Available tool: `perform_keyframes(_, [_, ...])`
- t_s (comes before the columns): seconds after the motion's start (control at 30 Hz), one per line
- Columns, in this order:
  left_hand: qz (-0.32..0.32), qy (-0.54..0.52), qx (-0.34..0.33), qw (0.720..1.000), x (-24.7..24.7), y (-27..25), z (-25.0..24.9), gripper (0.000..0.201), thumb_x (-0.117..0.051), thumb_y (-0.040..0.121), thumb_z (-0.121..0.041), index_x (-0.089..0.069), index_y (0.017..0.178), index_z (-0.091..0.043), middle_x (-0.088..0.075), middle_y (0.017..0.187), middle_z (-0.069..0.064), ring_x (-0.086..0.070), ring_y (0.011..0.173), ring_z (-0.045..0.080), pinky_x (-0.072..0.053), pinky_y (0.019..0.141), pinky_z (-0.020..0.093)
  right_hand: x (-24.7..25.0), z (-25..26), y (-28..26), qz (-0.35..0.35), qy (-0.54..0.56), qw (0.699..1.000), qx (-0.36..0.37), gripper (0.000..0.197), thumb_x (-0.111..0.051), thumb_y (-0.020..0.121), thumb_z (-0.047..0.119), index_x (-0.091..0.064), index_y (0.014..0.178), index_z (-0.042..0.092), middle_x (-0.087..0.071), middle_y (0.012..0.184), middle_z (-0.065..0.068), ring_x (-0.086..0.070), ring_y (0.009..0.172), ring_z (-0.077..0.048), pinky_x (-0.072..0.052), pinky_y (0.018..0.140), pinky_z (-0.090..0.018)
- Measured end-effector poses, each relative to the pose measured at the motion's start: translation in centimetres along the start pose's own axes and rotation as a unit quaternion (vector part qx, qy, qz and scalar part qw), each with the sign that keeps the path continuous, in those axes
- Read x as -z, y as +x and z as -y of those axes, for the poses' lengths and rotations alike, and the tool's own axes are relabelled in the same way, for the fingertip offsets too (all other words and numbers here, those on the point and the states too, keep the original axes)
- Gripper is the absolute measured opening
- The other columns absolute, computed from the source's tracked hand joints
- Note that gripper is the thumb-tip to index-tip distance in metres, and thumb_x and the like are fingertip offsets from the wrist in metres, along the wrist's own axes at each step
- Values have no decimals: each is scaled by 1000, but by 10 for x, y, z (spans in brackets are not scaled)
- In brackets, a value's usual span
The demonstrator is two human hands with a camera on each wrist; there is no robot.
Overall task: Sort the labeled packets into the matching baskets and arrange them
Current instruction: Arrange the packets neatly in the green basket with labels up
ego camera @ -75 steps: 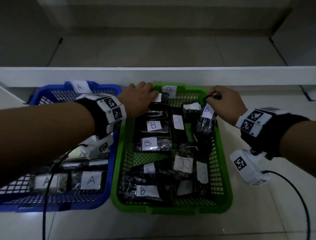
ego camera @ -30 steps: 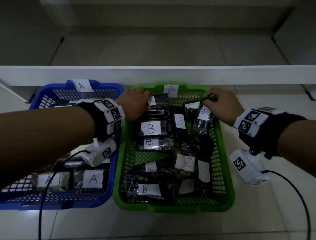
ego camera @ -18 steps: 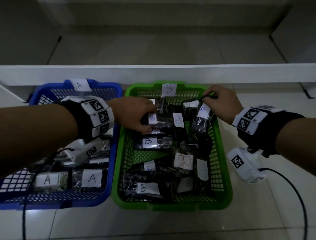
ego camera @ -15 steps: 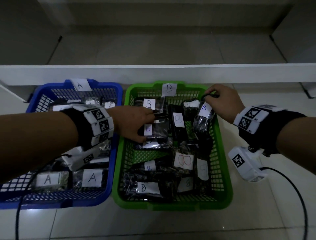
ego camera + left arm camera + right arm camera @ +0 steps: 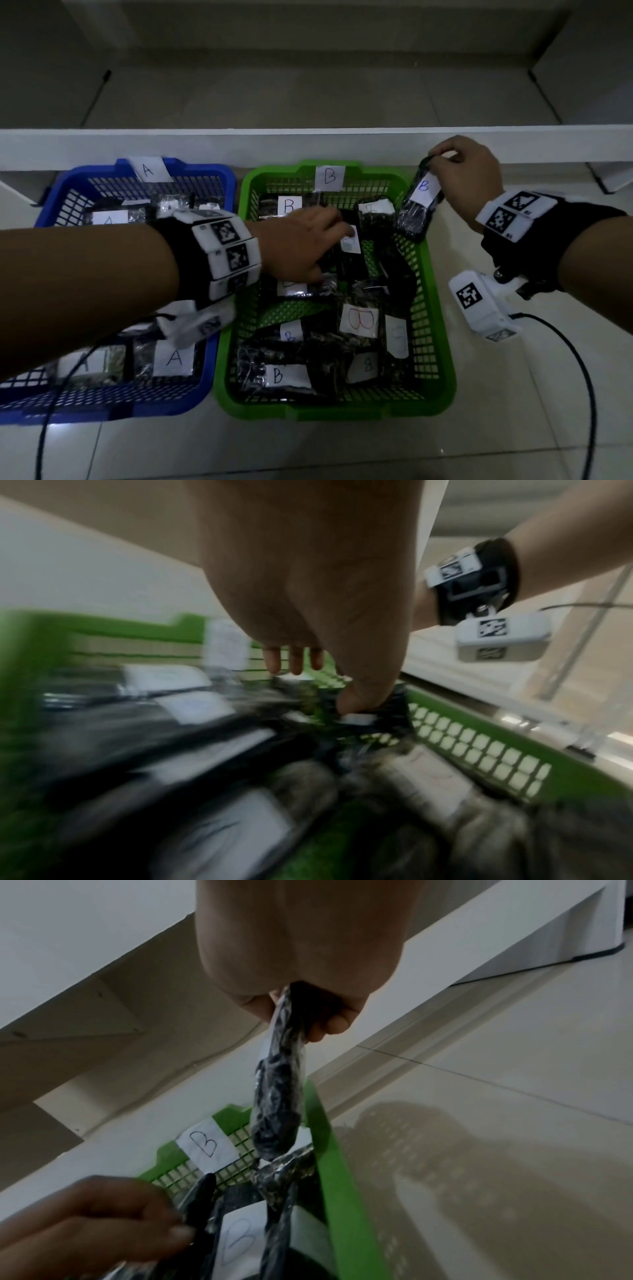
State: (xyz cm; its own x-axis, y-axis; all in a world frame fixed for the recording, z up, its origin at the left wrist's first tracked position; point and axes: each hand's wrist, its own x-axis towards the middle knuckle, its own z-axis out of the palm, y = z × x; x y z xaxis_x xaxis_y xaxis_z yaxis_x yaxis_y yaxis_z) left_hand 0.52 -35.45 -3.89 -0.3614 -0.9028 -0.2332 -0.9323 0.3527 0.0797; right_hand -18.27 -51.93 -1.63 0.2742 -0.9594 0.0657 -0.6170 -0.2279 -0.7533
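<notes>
A green basket (image 5: 342, 409) tagged B holds several dark packets with white B labels. My left hand (image 5: 325, 236) reaches into its upper middle, and thumb and fingers close on a B packet (image 5: 350, 241), also seen in the right wrist view (image 5: 236, 1237). In the left wrist view the thumb presses on that packet (image 5: 377, 715). My right hand (image 5: 445, 161) pinches the top edge of another B packet (image 5: 416, 209). This packet hangs over the basket's far right rim and dangles below the fingers (image 5: 277, 1096). A blue basket (image 5: 102, 409) tagged A stands to the left.
Several A packets (image 5: 173, 358) lie in the blue basket, partly under my left forearm. A white ledge (image 5: 308, 144) runs along just behind both baskets. Tiled floor (image 5: 531, 394) lies to the right and in front. Black cables (image 5: 582, 377) trail from both wrist cameras.
My right hand has lifted its B packet up and to the right, off the pile to above the rim. My left hand has moved right, from the left column to a middle packet.
</notes>
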Motion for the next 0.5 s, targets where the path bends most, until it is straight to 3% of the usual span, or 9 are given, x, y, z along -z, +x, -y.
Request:
perform_keyframes(0.07, [6, -36, -51, 998, 3, 22, -21, 66, -55, 87, -30, -24, 145, -20, -28, 145, 8, -33, 130, 23, -35, 106, 38, 4, -1, 2, -18, 4, 1000, -10, 16, -57, 79, 20, -67, 91, 18, -65, 85, -3, -63, 82, -21, -53, 79, -34])
perform_keyframes(0.17, [11, -13, -70, 997, -6, 52, -43, 67, -53, 89, -27, -21, 148, -21, -25, 151, 5, -31, 133, 23, -38, 105, 41, 7, -6, 2, -7, 0, 1000, -10, 16, -57, 80, 20, -66, 93, 19, -67, 88, -6, -64, 83, -22, -53, 80, -36])
perform_keyframes(0.3, [15, 40, -71, 997, -15, 63, -55, 55, -56, 88, -25, -36, 139, -17, -38, 138, 10, -45, 116, 28, -45, 88, 39, 7, -14, 2, 33, 9, 999, -2, 17, -55, 83, 18, -64, 98, 19, -65, 95, -5, -63, 88, -26, -54, 82, -41])
perform_keyframes(0.37, [0, 41, -80, 996, -10, 58, -53, 52, -58, 86, -27, -40, 134, -17, -42, 132, 8, -50, 111, 26, -45, 82, 38, 7, -14, 2, 54, 3, 998, 10, 20, -53, 86, 14, -63, 102, 17, -63, 98, -5, -60, 89, -24, -51, 80, -34])
perform_keyframes(0.5, [-95, -52, -77, 991, 12, 26, -27, 44, -65, 78, -29, -48, 116, -13, -51, 116, 6, -55, 93, 21, -49, 71, 32, 3, -7, 1, 106, 6, 994, 38, 23, -54, 86, 7, -62, 105, 16, -64, 101, -12, -60, 90, -25, -48, 76, -30])
